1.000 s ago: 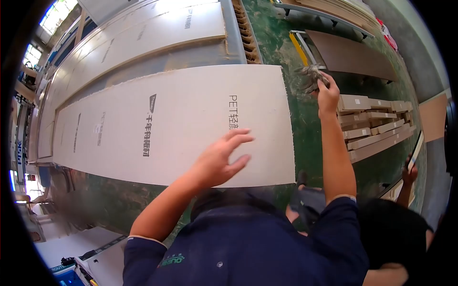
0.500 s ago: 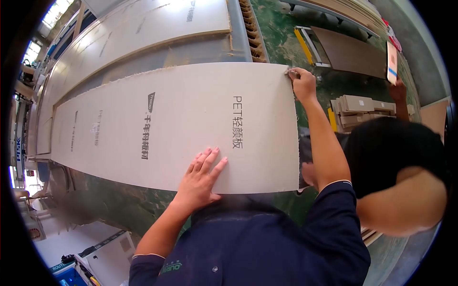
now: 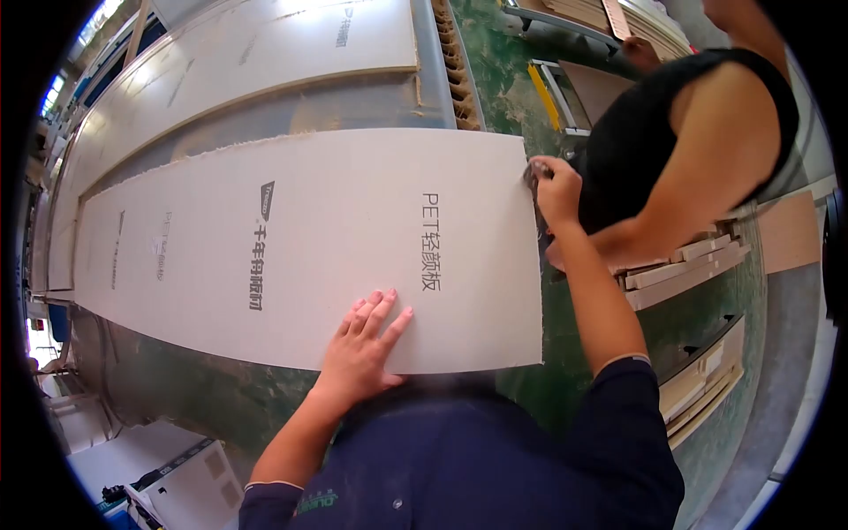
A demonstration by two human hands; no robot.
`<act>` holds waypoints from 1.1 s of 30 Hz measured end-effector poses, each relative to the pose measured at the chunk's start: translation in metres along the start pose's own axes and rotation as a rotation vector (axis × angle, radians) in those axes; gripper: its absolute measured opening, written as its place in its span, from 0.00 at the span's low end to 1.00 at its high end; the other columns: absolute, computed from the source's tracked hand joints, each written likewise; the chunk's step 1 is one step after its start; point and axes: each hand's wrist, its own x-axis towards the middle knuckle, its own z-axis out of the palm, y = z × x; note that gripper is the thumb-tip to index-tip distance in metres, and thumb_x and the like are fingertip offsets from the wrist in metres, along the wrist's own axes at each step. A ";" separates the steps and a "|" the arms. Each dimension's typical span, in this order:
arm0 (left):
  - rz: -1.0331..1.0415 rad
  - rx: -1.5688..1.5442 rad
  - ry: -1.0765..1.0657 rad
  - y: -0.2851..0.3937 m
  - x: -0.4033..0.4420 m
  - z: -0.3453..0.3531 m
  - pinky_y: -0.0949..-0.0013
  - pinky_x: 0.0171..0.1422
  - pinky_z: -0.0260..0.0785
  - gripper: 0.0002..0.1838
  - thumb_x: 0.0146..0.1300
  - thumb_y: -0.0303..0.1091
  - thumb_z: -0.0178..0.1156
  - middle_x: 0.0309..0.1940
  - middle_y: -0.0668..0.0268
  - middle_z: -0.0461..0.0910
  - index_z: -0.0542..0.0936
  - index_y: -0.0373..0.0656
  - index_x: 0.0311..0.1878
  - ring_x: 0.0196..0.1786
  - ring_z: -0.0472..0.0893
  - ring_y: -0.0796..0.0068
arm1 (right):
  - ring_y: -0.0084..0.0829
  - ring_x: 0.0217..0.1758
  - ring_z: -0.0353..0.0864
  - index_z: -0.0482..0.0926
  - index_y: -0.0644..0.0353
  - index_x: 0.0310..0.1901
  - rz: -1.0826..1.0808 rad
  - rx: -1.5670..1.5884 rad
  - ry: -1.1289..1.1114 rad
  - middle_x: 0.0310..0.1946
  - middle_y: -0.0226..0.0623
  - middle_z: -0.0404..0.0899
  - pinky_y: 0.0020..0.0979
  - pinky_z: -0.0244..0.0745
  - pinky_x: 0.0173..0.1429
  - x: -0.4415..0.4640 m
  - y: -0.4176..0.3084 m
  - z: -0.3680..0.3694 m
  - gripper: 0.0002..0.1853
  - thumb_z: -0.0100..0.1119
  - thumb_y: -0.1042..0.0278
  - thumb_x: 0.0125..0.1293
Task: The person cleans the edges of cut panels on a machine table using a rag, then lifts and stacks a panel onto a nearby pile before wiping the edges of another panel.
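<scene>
A long pale board (image 3: 353,221) with printed black lettering lies across in front of me, its edges rough with fibres. My left hand (image 3: 359,346) rests on its near side with fingers spread, holding nothing. At the board's right edge, near the far corner, my right hand (image 3: 556,190) is closed around a crumpled grey cloth (image 3: 532,172), mostly hidden by the fingers. The cloth touches the edge.
A person in a black top (image 3: 662,132) is close beyond my right arm, holding a flat pale object (image 3: 616,18). Behind the board is a machine bed (image 3: 344,97) with a larger panel (image 3: 265,53). Stacked strips (image 3: 689,269) lie at the right; a white cabinet (image 3: 190,486) stands lower left.
My right hand has brought the cloth from beyond the board onto its right edge and slid it slightly nearer. My left hand has settled on the board. The other person has moved forward past my right arm.
</scene>
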 end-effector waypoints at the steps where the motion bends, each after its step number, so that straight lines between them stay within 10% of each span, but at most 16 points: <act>1: 0.004 0.003 0.006 -0.001 0.000 0.000 0.51 0.80 0.53 0.51 0.35 0.45 0.78 0.73 0.58 0.62 0.70 0.53 0.70 0.76 0.61 0.54 | 0.48 0.41 0.85 0.86 0.62 0.39 0.050 -0.029 0.021 0.36 0.48 0.84 0.37 0.79 0.47 0.017 0.003 0.006 0.07 0.65 0.75 0.58; 8: 0.011 0.012 0.014 -0.002 0.001 -0.001 0.50 0.79 0.54 0.50 0.36 0.44 0.77 0.73 0.57 0.63 0.70 0.53 0.69 0.75 0.62 0.54 | 0.48 0.43 0.84 0.85 0.63 0.40 0.033 -0.099 0.174 0.38 0.48 0.84 0.38 0.77 0.49 0.087 0.020 0.018 0.11 0.69 0.69 0.56; 12: 0.013 -0.006 0.022 -0.002 0.000 -0.001 0.50 0.79 0.54 0.49 0.37 0.45 0.77 0.73 0.57 0.63 0.70 0.53 0.70 0.75 0.62 0.54 | 0.41 0.43 0.85 0.85 0.62 0.43 0.167 0.074 -0.396 0.40 0.48 0.85 0.36 0.77 0.49 0.075 0.024 0.027 0.12 0.66 0.66 0.61; 33: -0.012 -0.008 -0.011 0.002 -0.001 -0.006 0.54 0.81 0.50 0.48 0.40 0.46 0.77 0.74 0.59 0.61 0.70 0.52 0.69 0.77 0.59 0.58 | 0.41 0.37 0.84 0.84 0.66 0.39 0.001 0.096 -0.129 0.34 0.46 0.84 0.33 0.77 0.44 0.026 0.021 0.019 0.08 0.67 0.76 0.57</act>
